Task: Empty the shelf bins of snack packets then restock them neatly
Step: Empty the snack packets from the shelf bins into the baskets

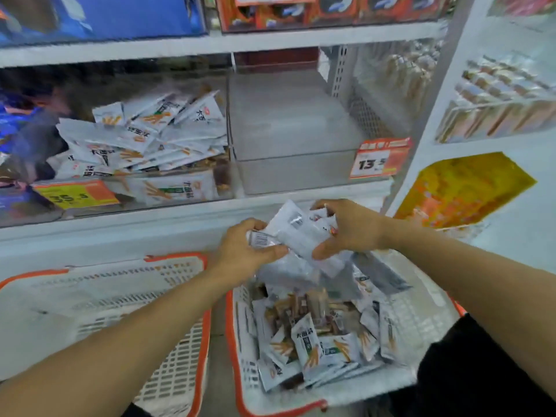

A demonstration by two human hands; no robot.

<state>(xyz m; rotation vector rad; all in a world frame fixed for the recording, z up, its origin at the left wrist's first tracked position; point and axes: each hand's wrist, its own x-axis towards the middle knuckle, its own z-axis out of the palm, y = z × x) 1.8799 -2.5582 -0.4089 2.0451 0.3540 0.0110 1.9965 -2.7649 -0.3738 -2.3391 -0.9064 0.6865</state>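
Both hands clutch a bundle of white snack packets (298,236). The left hand (240,251) and right hand (346,227) each have their grip curled round it, above the packet-filled basket (240,356).

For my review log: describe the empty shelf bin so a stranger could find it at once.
On the middle shelf, directly above the hands, sits a clear bin right of the bin of white packets. It holds nothing and carries a "13" tag at its front right corner.

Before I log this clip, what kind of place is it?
Most likely a shop's snack aisle: price tags clipped to clear shelf bins, piled snack packets, and orange-rimmed shopping baskets on the floor.
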